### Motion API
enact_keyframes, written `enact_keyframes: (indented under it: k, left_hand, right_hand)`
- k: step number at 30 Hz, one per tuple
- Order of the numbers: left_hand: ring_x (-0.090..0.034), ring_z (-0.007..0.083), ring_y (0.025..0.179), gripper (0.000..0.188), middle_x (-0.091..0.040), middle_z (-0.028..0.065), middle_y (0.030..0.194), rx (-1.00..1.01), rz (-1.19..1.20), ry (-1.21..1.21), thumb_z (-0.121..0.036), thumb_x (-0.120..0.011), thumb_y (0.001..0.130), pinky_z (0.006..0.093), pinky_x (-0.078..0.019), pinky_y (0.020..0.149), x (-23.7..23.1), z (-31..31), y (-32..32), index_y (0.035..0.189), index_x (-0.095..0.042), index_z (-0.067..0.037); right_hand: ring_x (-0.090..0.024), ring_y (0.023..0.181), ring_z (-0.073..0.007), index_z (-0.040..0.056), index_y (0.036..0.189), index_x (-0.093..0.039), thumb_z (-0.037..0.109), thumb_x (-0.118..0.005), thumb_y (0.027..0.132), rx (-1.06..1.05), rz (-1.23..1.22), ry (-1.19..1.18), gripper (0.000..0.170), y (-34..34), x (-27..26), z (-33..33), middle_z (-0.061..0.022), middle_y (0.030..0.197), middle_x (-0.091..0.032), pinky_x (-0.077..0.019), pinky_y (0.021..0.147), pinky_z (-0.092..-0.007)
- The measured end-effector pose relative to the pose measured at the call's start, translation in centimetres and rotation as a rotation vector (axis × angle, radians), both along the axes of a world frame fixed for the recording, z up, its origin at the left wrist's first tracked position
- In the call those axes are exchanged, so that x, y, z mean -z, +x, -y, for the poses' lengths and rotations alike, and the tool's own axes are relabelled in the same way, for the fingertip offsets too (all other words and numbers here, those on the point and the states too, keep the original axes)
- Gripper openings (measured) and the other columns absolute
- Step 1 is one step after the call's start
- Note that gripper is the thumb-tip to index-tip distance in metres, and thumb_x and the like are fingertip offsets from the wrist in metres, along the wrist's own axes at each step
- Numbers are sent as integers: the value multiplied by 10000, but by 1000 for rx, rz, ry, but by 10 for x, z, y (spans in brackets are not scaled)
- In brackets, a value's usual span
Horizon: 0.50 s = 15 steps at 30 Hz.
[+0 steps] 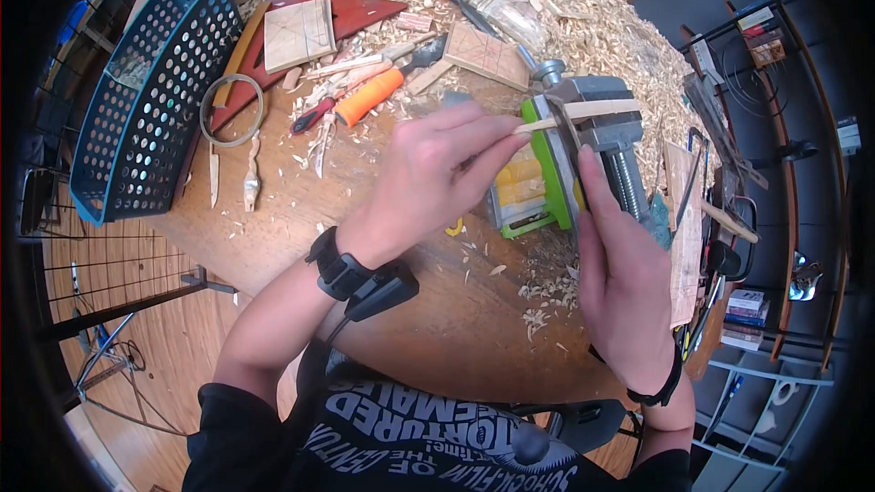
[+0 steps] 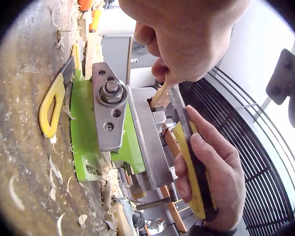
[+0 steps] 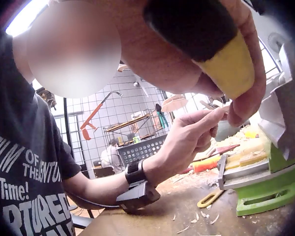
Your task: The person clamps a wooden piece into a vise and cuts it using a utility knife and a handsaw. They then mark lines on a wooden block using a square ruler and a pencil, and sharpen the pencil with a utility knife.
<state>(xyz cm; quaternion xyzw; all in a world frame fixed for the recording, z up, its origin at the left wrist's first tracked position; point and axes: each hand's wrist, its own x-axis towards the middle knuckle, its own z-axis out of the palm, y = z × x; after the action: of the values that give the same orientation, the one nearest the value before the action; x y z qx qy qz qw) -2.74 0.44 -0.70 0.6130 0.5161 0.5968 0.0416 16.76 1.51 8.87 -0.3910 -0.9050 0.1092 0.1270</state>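
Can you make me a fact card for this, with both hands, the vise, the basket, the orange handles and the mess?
Left hand: pinches a thin wooden stick
Right hand: holds a yellow-black tool
Vise: gray with green
Basket: blue, full of holes, on the person's left
Orange handles: two, lying beyond the left hand
Mess: shavings on the table

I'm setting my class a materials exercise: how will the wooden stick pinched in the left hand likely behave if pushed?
The wooden stick is probably stiff, since it juts straight from the left hand. It looks light, being a slim strip of bare wood. Its narrowed end might snap if pushed hard.
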Motion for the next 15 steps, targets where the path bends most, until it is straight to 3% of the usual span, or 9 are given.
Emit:
enact_keyframes:
  k: [7, 15]
  left_hand:
    - [-534, 139, 548, 151, -580, 76, 663, -8, -4, -16, -20, -732, 838, 283, -399, 500, 0, 2, -1, 983, -733, 20]
    - [-553, 161, 562, 148, -596, 86, 679, -9, -19, 14, -18, -729, 839, 294, -414, 507, 2, 0, 0, 983, -734, 16]
  right_hand:
    - [-558, 593, -315, 98, 1457, -470, -37, -544, 944, -2, -5, 0, 536, -9, -1, -3, -213, 738, -562, -446, 591, -316]
    - [-451, 528, -304, 126, 1438, -503, -30, -548, 944, -12, -91, -45, 520, -13, 0, -11, -218, 679, -496, -427, 555, -310]
